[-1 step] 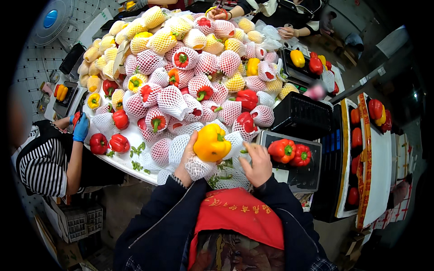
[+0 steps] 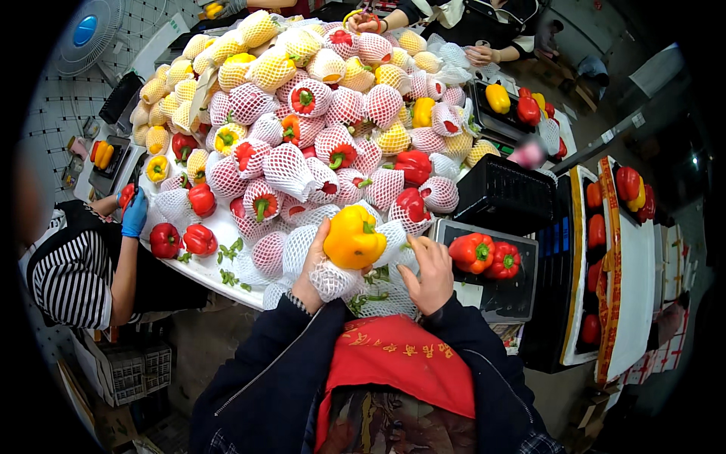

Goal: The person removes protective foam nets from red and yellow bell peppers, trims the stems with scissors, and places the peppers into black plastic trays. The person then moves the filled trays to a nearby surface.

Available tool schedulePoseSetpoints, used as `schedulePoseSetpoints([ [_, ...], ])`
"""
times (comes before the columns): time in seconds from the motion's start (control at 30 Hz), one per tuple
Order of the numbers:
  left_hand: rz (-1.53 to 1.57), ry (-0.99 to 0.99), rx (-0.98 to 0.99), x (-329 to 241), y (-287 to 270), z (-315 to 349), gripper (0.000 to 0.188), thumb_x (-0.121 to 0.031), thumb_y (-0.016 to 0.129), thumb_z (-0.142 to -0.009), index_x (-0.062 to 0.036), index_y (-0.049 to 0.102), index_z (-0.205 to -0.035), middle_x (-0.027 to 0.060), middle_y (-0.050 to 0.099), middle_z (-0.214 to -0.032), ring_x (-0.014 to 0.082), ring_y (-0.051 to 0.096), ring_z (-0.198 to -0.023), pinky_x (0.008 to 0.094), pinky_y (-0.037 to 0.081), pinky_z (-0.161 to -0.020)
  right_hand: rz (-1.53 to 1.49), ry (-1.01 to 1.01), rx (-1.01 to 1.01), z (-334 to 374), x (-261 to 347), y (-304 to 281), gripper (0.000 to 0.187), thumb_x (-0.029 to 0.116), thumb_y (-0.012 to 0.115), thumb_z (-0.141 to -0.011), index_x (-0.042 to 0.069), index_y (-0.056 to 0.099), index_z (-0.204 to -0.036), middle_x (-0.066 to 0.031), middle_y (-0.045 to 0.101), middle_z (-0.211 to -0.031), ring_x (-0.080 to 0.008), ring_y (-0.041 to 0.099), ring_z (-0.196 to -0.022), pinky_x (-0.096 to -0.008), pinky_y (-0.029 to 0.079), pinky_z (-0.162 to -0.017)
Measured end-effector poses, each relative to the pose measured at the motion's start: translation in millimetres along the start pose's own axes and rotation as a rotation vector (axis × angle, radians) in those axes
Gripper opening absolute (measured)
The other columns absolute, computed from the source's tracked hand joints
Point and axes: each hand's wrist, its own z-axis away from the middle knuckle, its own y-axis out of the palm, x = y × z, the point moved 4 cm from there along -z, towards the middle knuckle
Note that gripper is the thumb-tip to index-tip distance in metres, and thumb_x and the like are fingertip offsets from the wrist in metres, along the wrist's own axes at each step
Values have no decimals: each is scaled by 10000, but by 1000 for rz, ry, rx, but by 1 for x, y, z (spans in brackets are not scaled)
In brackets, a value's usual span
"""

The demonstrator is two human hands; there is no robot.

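My left hand (image 2: 308, 278) grips a yellow bell pepper (image 2: 354, 239), its green stem turned up and to the right. A white foam net sleeve (image 2: 333, 282) is bunched around the pepper's lower end, over part of my fingers. On the right, my right hand (image 2: 431, 281) is open and holds nothing, thumb and fingers apart, a short way from the pepper. Beyond both hands rises a heap of net-wrapped peppers (image 2: 302, 159), red and yellow. Loose white nets (image 2: 389, 301) and green stem scraps (image 2: 370, 303) lie beneath my hands.
Two red peppers (image 2: 484, 256) rest on a dark scale (image 2: 514, 295) at my right, before a black crate (image 2: 505, 195). Foam boxes (image 2: 635, 303) stand farther right. On the left, a co-worker's blue-gloved hand (image 2: 134, 215) handles a red pepper; another person's hands (image 2: 368, 23) are across the heap.
My right hand has shifted very slightly. The co-worker's gloved hand at the left has moved a little too. My left hand and the yellow pepper stay in place.
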Motion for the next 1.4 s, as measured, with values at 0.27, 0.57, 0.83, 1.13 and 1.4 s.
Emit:
schedulePoseSetpoints([
  [0.27, 106, 47, -126, 15, 0, -12, 636, -643, 529, -950, -133, 575, -1329, 134, 662, -1248, 335, 659, -1069, 551, 532, -888, -84, -212, -147, -19, 35, 14, 338, -3, 777, -725, 24, 584, -1002, -156, 575, -948, -361, 586, -854, -415, 474, -730],
  [0.57, 23, -16, -28, 14, 4, 0, 732, -702, 455, -946, -114, 531, -1376, 177, 643, -1259, 406, 648, -1071, 584, 552, -827, 223, 56, 93, -7, -35, 23, 142, 104, 678, -872, -12, 644, -946, -156, 639, -915, -362, 617, -825, -450, 489, -744],
  [0.83, 100, -21, 18, 42, 7, -3, 689, -627, 430, -998, -84, 508, -1415, 161, 613, -1336, 353, 620, -1179, 495, 497, -1018, -223, -55, -58, -7, 14, 21, 997, 321, 897, -700, 50, 373, -1503, -293, 373, -1506, -452, 424, -1375, -447, 398, -1112],
  [1.13, -97, -164, 64, 54, -10, -5, 706, -712, 414, -953, -147, 557, -1351, 170, 661, -1211, 417, 677, -972, 561, 580, -760, -260, -52, -138, 2, -5, 15, 538, 412, 656, -956, 26, 556, -1318, -229, 617, -1256, -400, 642, -1112, -414, 528, -941],
  [1.4, -143, -251, 14, 51, 5, 0, 784, -743, 392, -942, -107, 534, -1379, 194, 667, -1194, 422, 687, -918, 524, 584, -703, -1035, 576, -242, 18, -58, 40, 399, 310, 473, -1078, 2, 581, -1308, -141, 705, -1157, -211, 700, -1029, -324, 553, -876],
])
